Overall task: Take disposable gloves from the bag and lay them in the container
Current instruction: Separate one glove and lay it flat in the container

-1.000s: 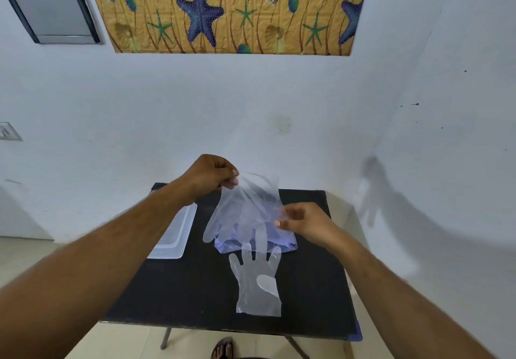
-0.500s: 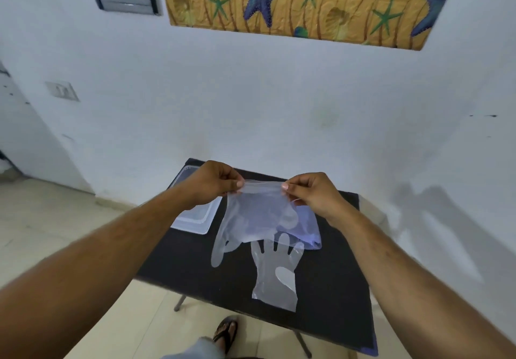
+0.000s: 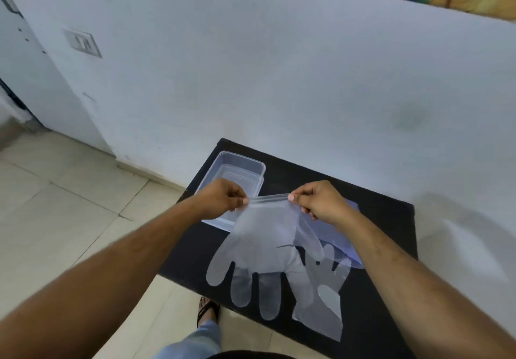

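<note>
A clear disposable glove (image 3: 262,250) hangs with its fingers down above the black table (image 3: 385,219). My left hand (image 3: 223,198) and my right hand (image 3: 318,199) each pinch one end of its cuff and stretch it flat between them. A second clear glove (image 3: 326,303) lies flat on the table under it, fingers pointing away from me. The bluish plastic bag (image 3: 343,233) lies behind my right hand, partly hidden. The clear rectangular container (image 3: 237,167) stands at the table's far left corner, just behind my left hand.
The table stands against a white wall. Beige floor tiles (image 3: 69,219) spread to the left. My sandalled foot (image 3: 205,310) shows beneath the table's near edge. A light switch (image 3: 82,42) is on the wall at the left.
My right hand rose from the glove's lower edge to its cuff, so both hands now stretch the cuff. The glove has opened out flat and the view has swung left and down.
</note>
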